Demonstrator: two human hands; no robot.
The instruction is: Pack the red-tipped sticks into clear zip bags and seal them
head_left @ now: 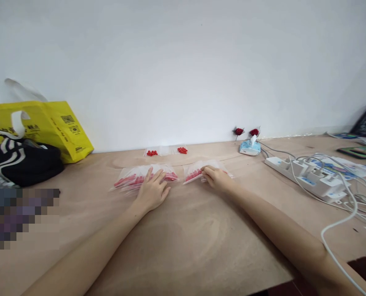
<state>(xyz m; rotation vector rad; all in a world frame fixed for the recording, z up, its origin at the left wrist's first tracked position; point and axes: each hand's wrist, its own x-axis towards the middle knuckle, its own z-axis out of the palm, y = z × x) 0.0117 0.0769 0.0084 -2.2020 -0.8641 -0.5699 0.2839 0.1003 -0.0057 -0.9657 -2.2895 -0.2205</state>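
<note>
On the wooden table lie clear plastic bags (133, 169) holding red-pink, stick-like pieces, in an overlapping pile. My left hand (153, 190) rests flat on this pile with its fingers spread. To the right is another clear plastic bag (189, 169) with similar red-pink pieces inside. My right hand (216, 177) is on that bag, its fingers bent and close together at the bag's middle. The fingers cover part of the contents, and the thumb is mostly hidden. Farther back, near the wall, lie flat clear bags (164, 150) with small red pieces (152, 153) at the left and more red pieces (182, 151) at the right.
At the left stand a yellow bag (55, 127) and a black bundle with white stripes (31, 162). A tissue pack (249, 149) and two dark red flowers (238, 131) are at the back right. A white power strip (306, 176) with tangled cables (355, 205) occupies the right side.
</note>
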